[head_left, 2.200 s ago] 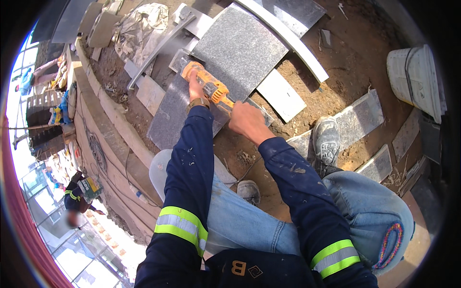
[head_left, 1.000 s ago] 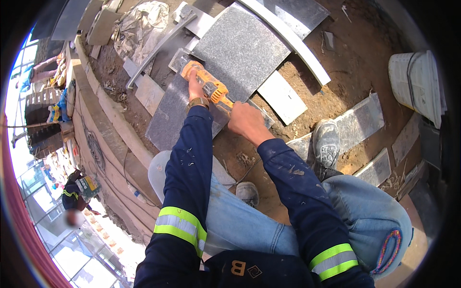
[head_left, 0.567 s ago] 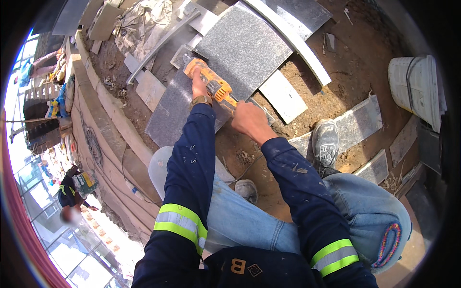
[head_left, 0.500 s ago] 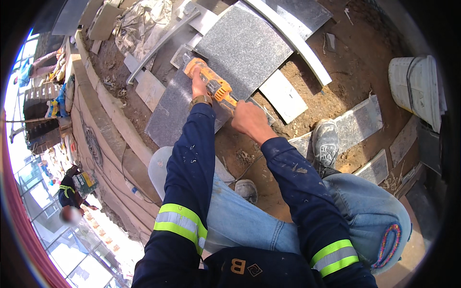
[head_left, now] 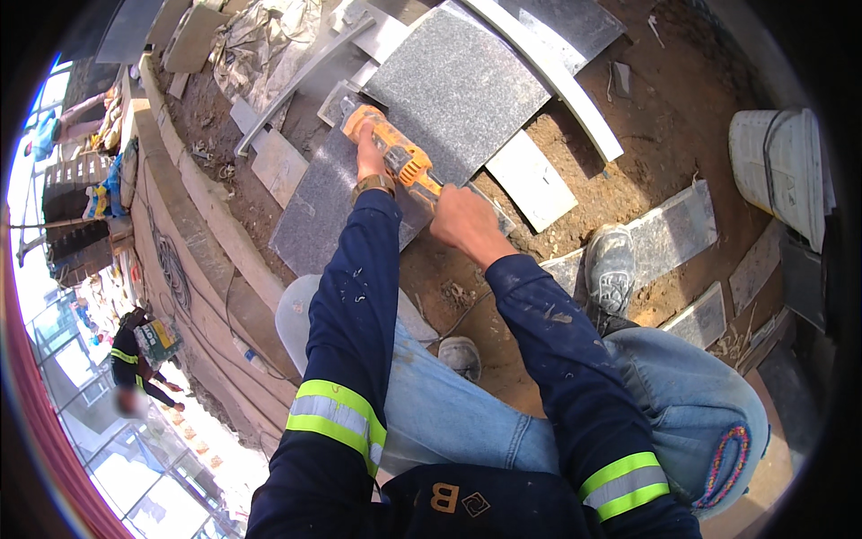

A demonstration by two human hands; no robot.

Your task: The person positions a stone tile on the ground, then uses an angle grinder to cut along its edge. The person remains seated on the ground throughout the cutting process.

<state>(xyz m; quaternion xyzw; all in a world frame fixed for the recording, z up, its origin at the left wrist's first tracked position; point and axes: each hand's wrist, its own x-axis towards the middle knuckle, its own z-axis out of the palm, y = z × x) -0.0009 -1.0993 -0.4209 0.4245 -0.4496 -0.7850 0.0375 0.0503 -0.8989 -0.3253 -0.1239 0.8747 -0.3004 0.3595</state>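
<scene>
My left hand [head_left: 368, 157] is wrapped round the body of an orange power tool [head_left: 395, 144] that looks like an angle grinder, while my right hand [head_left: 462, 216] grips its rear end. The tool's metal head points up-left at the edge of stone pieces, where a pale haze of dust hangs; the disc is hard to make out. Beneath and left of the tool lies a dark grey slab [head_left: 310, 216], with a speckled grey slab [head_left: 453, 90] above it. A white rectangular piece [head_left: 530, 180] rests just right of them.
A curved white strip [head_left: 575, 103], crumpled sheeting [head_left: 265, 45] and loose slabs lie on dirt. A white bucket [head_left: 772, 171] stands at right, near my shod foot [head_left: 611, 265]. Coiled cable [head_left: 171, 274] runs along the left step, beyond which a co-worker [head_left: 135, 359] bends.
Both my hands keep their grip on the tool, shifting only very slightly. The co-worker at left has moved, an arm now reaching out lower to the right.
</scene>
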